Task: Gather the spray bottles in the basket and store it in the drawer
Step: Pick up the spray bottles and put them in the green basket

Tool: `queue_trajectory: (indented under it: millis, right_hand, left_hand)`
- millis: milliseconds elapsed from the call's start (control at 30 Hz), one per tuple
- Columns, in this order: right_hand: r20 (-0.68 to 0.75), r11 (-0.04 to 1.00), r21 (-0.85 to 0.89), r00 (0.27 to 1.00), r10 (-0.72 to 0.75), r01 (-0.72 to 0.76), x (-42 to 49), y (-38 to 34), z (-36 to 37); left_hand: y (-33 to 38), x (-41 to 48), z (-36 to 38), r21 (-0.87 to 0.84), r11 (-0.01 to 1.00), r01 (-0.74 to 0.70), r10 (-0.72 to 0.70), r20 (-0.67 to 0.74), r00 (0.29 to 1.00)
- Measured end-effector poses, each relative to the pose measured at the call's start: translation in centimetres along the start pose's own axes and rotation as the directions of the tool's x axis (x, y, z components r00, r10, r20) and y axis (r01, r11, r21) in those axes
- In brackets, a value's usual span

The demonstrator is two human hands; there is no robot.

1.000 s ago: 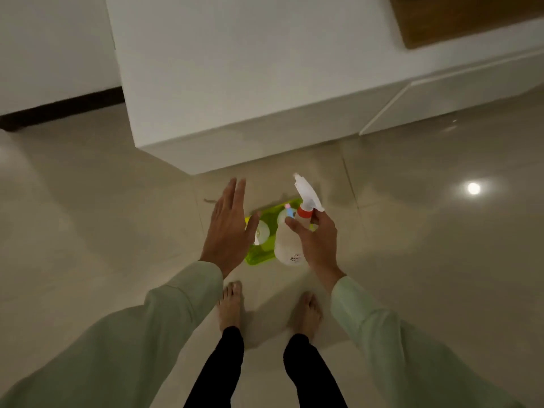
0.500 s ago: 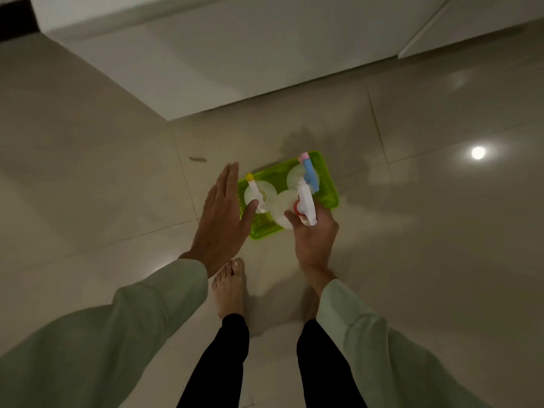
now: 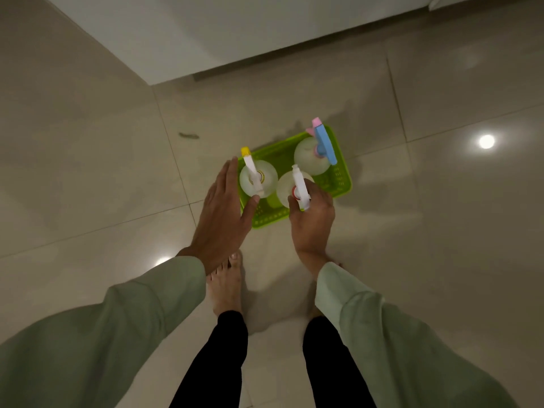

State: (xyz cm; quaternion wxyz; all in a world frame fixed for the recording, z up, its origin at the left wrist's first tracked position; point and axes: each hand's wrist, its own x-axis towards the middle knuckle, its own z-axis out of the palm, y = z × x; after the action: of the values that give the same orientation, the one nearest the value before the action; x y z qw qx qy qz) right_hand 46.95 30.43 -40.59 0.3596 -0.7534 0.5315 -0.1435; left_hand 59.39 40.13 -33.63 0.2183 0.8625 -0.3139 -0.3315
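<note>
Tiled floor [image 3: 441, 231] w/ green basket [image 3: 343, 184] near white cabinet [image 3: 235, 30] — 2 spray bottles already in, right hand [image 3: 312, 222] fingers wrapped on 3rd bottle [image 3: 290, 187] setting it in, left hand [image 3: 219, 219] fingers spread wide beside basket — drawer storage left.

A lime-green perforated plastic basket [image 3: 338, 184] sat on the glossy beige tiled floor [image 3: 88, 172], just ahead of both hands. The right hand [image 3: 312, 223] gripped the neck of a clear round spray bottle with a white trigger and red collar [image 3: 297, 185], held upright in the basket. The left hand [image 3: 225, 214] was spread flat, fingers straight, beside a clear yellow-tipped spray bottle [image 3: 259, 178]. Beyond the right hand stood a clear spray bottle with a blue and pink trigger head [image 3: 312, 156].
</note>
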Motion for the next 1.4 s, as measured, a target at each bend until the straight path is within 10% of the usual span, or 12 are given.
queue_trajectory:
  millis: [500,700,800,1033,1400]
  right_hand:
    - [0.263,0.998,0.053,0.965,0.002,-0.017,0.9,1.4,-1.0]
    - [0.004,0.986,0.161,0.999,-0.045,0.044,2.0,0.1,-4.9]
    - [-0.068,0.996,0.082,0.997,-0.022,0.028,5.0,-0.6,-6.0]
    - [0.325,0.977,-0.195,0.946,-0.023,0.090,10.9,-1.4,-4.6]
    - [0.232,0.937,-0.315,0.969,-0.079,0.152,10.9,-1.4,-3.6]
  left_hand:
    - [0.0,0.9,1.2,-0.073,0.995,0.067,-0.070,-0.047,0.996]
    - [1.3,1.1,1.4,-0.189,0.965,0.182,-0.198,-0.070,0.978]
    - [2.1,1.9,1.5,-0.251,0.932,0.262,-0.293,-0.092,0.952]
    - [3.0,4.0,2.0,-0.317,0.869,0.380,-0.437,-0.134,0.889]
    - [2.9,5.0,3.2,-0.265,0.867,0.421,-0.466,-0.131,0.875]
